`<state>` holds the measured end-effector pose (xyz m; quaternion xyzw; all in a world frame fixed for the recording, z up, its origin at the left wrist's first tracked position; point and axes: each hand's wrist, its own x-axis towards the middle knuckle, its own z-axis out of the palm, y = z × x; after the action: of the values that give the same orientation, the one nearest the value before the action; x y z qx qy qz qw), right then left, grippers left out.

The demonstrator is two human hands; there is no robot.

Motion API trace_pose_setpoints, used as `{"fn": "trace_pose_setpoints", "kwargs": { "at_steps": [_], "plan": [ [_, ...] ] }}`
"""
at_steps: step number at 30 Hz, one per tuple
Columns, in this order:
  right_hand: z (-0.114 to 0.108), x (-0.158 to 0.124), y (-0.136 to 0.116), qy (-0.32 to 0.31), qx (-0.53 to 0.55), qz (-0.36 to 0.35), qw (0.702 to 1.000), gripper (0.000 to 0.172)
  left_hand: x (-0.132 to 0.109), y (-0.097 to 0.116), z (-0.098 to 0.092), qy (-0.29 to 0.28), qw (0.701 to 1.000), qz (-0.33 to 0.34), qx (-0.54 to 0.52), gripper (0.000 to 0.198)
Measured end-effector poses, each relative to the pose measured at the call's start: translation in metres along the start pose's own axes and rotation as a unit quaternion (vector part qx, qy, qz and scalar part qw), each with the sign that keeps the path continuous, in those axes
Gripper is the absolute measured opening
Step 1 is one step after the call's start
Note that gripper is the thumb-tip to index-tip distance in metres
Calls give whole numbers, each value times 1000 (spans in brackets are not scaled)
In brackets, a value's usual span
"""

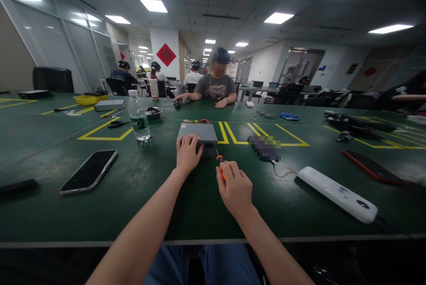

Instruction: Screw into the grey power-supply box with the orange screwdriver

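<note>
Glass partitions [49, 45] and desk chairs [53, 80] mark an office.

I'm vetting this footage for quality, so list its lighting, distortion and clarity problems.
Head view: ceiling panels glare white against dim surroundings; head view: wide-angle distortion appears to stretch the phone at left; head view: pixelation masks the purplish item right of the screwdriver, whose thin tip is too small to tell whether it touches the grey box.

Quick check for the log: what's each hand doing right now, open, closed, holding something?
Left hand: on the grey metal box; whether gripping or just steadying cannot be told.
Right hand: closed, holding the orange-and-black screwdriver.
</note>
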<state>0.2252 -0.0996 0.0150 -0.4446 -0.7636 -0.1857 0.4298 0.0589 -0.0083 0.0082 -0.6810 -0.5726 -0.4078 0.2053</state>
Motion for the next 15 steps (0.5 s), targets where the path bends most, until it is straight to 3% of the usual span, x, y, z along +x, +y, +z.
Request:
{"fn": "trace_pose_setpoints", "kwargs": {
  "at_steps": [6, 15],
  "plan": [
    [-2, -2, 9, -12, -38, 39, 998, 19, 0, 0, -1, 0, 1000, 0, 1, 23],
    [4, -5, 0, -45, -50, -39, 997, 17, 0, 0, 1, 5, 1000, 0, 4, 23]
  ]
}}
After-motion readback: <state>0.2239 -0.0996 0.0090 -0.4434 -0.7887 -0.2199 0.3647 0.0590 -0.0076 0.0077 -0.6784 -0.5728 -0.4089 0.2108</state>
